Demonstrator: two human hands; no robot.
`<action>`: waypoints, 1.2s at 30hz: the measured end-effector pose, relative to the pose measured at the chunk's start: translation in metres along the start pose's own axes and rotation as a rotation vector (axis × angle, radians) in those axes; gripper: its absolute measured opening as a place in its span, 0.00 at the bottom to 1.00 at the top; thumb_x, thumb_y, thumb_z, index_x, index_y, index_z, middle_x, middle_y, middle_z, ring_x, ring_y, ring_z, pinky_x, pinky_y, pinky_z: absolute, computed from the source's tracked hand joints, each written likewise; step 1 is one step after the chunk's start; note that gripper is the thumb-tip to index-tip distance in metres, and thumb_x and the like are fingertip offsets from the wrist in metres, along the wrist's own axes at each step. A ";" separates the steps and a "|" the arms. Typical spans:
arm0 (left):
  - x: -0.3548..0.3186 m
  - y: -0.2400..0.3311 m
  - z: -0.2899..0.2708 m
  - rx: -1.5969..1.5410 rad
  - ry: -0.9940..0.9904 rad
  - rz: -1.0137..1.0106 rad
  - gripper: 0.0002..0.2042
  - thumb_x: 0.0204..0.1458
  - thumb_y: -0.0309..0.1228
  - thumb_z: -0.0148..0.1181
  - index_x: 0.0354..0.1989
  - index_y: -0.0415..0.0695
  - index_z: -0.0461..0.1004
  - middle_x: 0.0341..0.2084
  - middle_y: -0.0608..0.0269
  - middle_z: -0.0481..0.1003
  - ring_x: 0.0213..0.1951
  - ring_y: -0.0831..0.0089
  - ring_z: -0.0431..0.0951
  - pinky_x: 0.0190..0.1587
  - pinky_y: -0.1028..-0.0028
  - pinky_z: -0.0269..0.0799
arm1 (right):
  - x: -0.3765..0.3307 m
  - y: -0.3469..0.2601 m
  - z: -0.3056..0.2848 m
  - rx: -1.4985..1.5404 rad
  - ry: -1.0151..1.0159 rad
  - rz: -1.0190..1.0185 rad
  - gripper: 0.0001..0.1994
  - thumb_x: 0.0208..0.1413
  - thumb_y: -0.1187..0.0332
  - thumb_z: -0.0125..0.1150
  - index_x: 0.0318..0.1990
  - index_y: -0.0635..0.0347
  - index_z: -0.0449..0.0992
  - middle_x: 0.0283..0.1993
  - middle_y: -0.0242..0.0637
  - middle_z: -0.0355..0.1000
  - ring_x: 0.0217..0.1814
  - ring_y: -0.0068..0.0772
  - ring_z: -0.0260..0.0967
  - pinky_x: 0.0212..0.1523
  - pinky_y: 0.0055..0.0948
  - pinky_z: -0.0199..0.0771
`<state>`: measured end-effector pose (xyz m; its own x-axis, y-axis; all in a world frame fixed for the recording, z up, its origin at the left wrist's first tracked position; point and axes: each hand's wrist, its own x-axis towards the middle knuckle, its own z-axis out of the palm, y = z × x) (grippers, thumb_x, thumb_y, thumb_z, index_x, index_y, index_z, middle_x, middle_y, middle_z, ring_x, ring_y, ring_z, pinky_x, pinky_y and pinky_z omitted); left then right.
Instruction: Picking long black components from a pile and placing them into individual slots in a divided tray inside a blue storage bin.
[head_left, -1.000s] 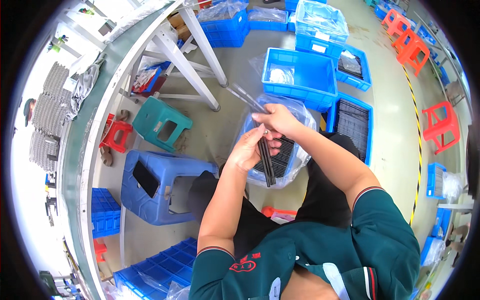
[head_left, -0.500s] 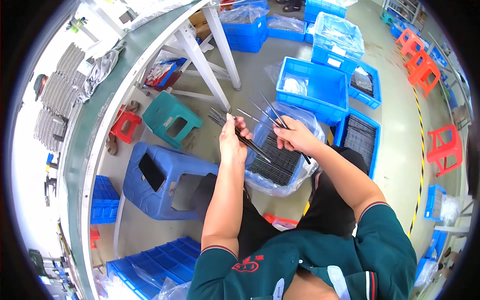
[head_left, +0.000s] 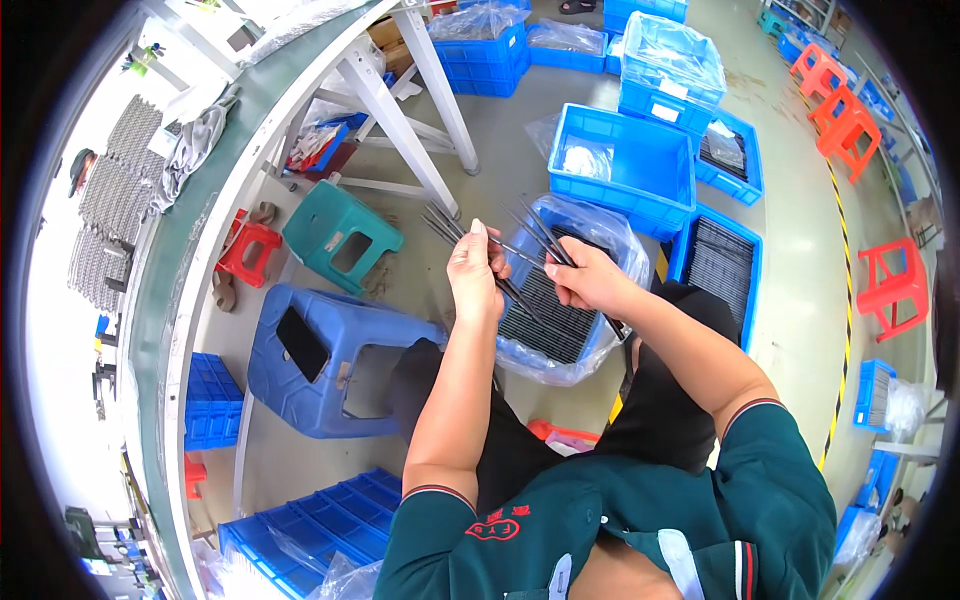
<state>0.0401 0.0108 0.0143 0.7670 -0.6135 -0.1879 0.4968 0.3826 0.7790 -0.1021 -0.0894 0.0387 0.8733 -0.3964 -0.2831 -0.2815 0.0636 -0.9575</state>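
Note:
My left hand is closed round a bundle of thin dark rods, whose slender tips stick out past the thumb. Across from it, my right hand pinches several similar dark rods, fanned out toward the upper left, their thicker ends below the palm. One thin rod spans the gap between both hands; which hand grips it I cannot tell. Below them stands a blue bin lined with clear plastic, with rows of dark rods lying in it. My fingers hide parts of both bundles.
A blue stool bearing a black phone and a green stool stand left. Beyond the lined bin is a large blue bin; another rod-filled bin is at right. A long workbench runs along the left.
My two hands have come slightly closer together, the left shifting a little right. The rods in my right hand now fan out in a fuller bunch.

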 end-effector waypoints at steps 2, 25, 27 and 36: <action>0.001 0.000 0.002 0.019 0.004 0.012 0.14 0.56 0.40 0.54 0.25 0.41 0.69 0.15 0.71 0.59 0.14 0.83 0.54 0.16 0.81 0.51 | -0.001 -0.002 0.001 0.180 -0.071 0.116 0.04 0.58 0.68 0.49 0.37 0.55 0.63 0.18 0.31 0.63 0.11 0.16 0.52 0.11 0.18 0.48; -0.014 -0.018 0.011 0.104 -0.244 -0.201 0.15 0.56 0.42 0.53 0.23 0.45 0.68 0.11 0.77 0.56 0.13 0.86 0.52 0.16 0.82 0.47 | 0.030 -0.012 -0.024 0.296 0.181 -0.027 0.11 0.56 0.59 0.55 0.34 0.58 0.69 0.16 0.22 0.55 0.14 0.14 0.47 0.13 0.17 0.43; -0.020 -0.019 0.014 0.205 -0.305 -0.330 0.16 0.56 0.43 0.53 0.23 0.45 0.68 0.11 0.76 0.57 0.13 0.86 0.52 0.16 0.82 0.46 | 0.034 -0.013 -0.031 0.423 0.012 0.039 0.13 0.55 0.57 0.58 0.34 0.57 0.70 0.16 0.21 0.53 0.14 0.12 0.45 0.13 0.17 0.40; -0.032 -0.014 0.010 0.289 -0.623 -0.643 0.17 0.58 0.44 0.49 0.25 0.43 0.68 0.17 0.70 0.62 0.16 0.83 0.56 0.18 0.81 0.50 | 0.070 -0.012 -0.096 0.555 0.541 -0.115 0.14 0.52 0.56 0.58 0.25 0.54 0.66 0.13 0.21 0.52 0.09 0.16 0.44 0.10 0.23 0.40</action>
<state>0.0044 0.0180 0.0157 -0.0162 -0.9387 -0.3444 0.5655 -0.2927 0.7710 -0.0756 -0.2054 0.0361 0.5298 -0.8104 -0.2503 0.1631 0.3869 -0.9076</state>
